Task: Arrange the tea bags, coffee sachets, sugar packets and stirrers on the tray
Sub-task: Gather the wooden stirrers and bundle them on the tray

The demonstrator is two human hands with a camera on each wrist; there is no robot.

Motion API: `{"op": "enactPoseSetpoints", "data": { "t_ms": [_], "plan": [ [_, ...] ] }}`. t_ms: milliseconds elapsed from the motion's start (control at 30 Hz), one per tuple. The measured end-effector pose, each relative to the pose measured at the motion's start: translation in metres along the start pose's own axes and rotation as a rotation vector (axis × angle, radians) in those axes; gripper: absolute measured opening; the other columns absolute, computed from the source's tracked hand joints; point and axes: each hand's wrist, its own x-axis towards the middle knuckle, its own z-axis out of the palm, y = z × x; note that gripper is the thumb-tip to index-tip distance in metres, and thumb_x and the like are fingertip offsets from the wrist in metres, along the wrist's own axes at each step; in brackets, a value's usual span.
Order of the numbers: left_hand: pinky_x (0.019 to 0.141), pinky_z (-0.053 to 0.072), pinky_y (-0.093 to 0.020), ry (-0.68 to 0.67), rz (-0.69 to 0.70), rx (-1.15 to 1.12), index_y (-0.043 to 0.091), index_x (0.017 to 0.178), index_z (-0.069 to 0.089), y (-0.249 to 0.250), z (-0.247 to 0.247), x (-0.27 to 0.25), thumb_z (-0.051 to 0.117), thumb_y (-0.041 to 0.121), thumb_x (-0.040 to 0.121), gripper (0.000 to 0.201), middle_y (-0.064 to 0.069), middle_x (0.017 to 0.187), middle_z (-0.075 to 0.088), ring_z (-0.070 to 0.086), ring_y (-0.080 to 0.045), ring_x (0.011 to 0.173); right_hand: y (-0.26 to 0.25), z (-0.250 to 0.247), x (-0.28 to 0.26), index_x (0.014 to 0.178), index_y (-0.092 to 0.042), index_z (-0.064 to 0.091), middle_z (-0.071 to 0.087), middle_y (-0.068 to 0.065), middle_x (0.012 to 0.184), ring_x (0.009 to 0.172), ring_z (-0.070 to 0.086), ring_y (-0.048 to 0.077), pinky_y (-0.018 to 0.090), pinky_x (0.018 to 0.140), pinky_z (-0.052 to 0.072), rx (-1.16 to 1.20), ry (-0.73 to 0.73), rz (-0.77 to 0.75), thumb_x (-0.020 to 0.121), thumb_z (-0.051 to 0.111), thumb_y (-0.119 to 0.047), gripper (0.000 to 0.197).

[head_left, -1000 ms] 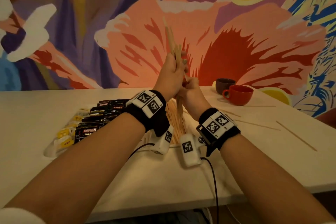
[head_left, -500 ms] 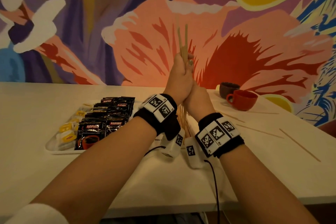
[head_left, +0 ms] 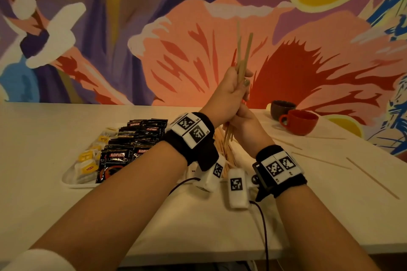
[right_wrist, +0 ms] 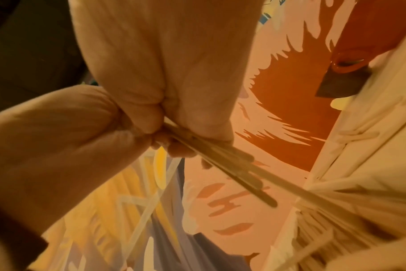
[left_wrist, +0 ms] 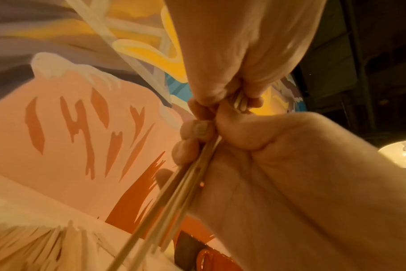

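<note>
Both hands hold one bundle of wooden stirrers (head_left: 243, 57) upright above the white tray (head_left: 72, 183). My left hand (head_left: 236, 89) grips the bundle high up. My right hand (head_left: 243, 124) grips it just below, touching the left. From the left wrist the stirrers (left_wrist: 174, 198) pass between curled fingers (left_wrist: 192, 128). The right wrist view shows the bundle (right_wrist: 220, 161) from below. On the tray lie black coffee sachets (head_left: 134, 145), yellow tea bags (head_left: 87, 161) and a pile of stirrers (head_left: 221, 148). Sugar packets are hidden.
A red cup (head_left: 300, 121) and a dark cup (head_left: 282, 108) stand at the back right. Loose stirrers (head_left: 372, 177) lie on the white table (head_left: 44, 130) right of my hands. A painted wall rises behind the table. Wrist cables hang near the front edge.
The bundle has swung from leaning left to nearly upright, still gripped by both hands. The view has shifted, so more of the tray shows at the left.
</note>
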Motion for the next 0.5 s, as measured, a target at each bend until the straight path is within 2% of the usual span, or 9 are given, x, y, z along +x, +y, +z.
{"op": "enactPoseSetpoints", "data": {
  "t_ms": [133, 200, 233, 300, 333, 400, 500],
  "plan": [
    [0.072, 0.052, -0.024, -0.061, 0.006, 0.071, 0.022, 0.113, 0.043, 0.002, -0.006, 0.003, 0.039, 0.011, 0.100, 0.018, 0.004, 0.081, 0.050, 0.055, -0.010, 0.072, 0.000, -0.002, 0.000, 0.089, -0.015, 0.048, 0.043, 0.003, 0.067, 0.057, 0.041, 0.013, 0.028, 0.057, 0.035, 0.046, -0.031, -0.031, 0.096, 0.034, 0.004, 0.024],
    [0.073, 0.054, -0.027, -0.114, -0.032, 0.076, 0.018, 0.118, 0.042, 0.001, -0.009, 0.003, 0.042, 0.010, 0.099, 0.020, 0.003, 0.082, 0.051, 0.058, -0.010, 0.074, 0.002, -0.003, -0.003, 0.087, -0.012, 0.046, 0.043, 0.005, 0.068, 0.059, 0.041, 0.017, 0.029, 0.058, 0.037, 0.067, -0.052, -0.004, 0.097, 0.033, 0.004, 0.023],
    [0.071, 0.054, -0.024, -0.134, -0.065, 0.060, 0.014, 0.123, 0.040, 0.000, -0.010, 0.001, 0.042, 0.008, 0.099, 0.025, 0.002, 0.082, 0.051, 0.059, -0.011, 0.075, 0.004, -0.003, -0.005, 0.088, -0.010, 0.046, 0.044, 0.007, 0.069, 0.059, 0.042, 0.019, 0.030, 0.058, 0.038, 0.071, -0.061, 0.018, 0.097, 0.032, 0.005, 0.022],
    [0.069, 0.054, -0.019, -0.149, -0.125, 0.031, 0.009, 0.130, 0.036, -0.004, -0.013, -0.005, 0.044, 0.004, 0.098, 0.034, 0.000, 0.082, 0.052, 0.060, -0.012, 0.078, 0.007, -0.004, -0.006, 0.095, -0.008, 0.045, 0.046, 0.008, 0.071, 0.060, 0.045, 0.021, 0.031, 0.061, 0.040, 0.049, -0.094, 0.058, 0.095, 0.033, 0.008, 0.021],
    [0.072, 0.054, -0.018, -0.147, -0.140, 0.027, 0.009, 0.132, 0.034, -0.008, -0.014, -0.009, 0.046, 0.002, 0.096, 0.038, -0.001, 0.083, 0.053, 0.061, -0.013, 0.081, 0.008, -0.005, -0.006, 0.102, -0.008, 0.045, 0.047, 0.007, 0.071, 0.061, 0.047, 0.020, 0.031, 0.062, 0.042, 0.027, -0.109, 0.072, 0.095, 0.034, 0.008, 0.021],
    [0.083, 0.052, -0.024, -0.134, -0.146, 0.045, 0.009, 0.134, 0.031, -0.014, -0.014, -0.013, 0.051, -0.002, 0.093, 0.046, 0.001, 0.085, 0.055, 0.061, -0.014, 0.087, 0.012, -0.006, -0.006, 0.116, -0.009, 0.042, 0.050, 0.005, 0.072, 0.063, 0.051, 0.018, 0.031, 0.064, 0.045, 0.000, -0.124, 0.088, 0.094, 0.035, 0.009, 0.029],
    [0.090, 0.049, -0.029, -0.100, -0.161, 0.052, 0.008, 0.139, 0.026, -0.019, -0.013, -0.015, 0.055, -0.002, 0.091, 0.057, 0.003, 0.089, 0.057, 0.060, -0.013, 0.092, 0.015, -0.007, -0.006, 0.121, -0.011, 0.042, 0.052, 0.004, 0.074, 0.063, 0.050, 0.018, 0.031, 0.064, 0.044, 0.030, -0.130, 0.093, 0.092, 0.035, 0.011, 0.037]
  ]
}}
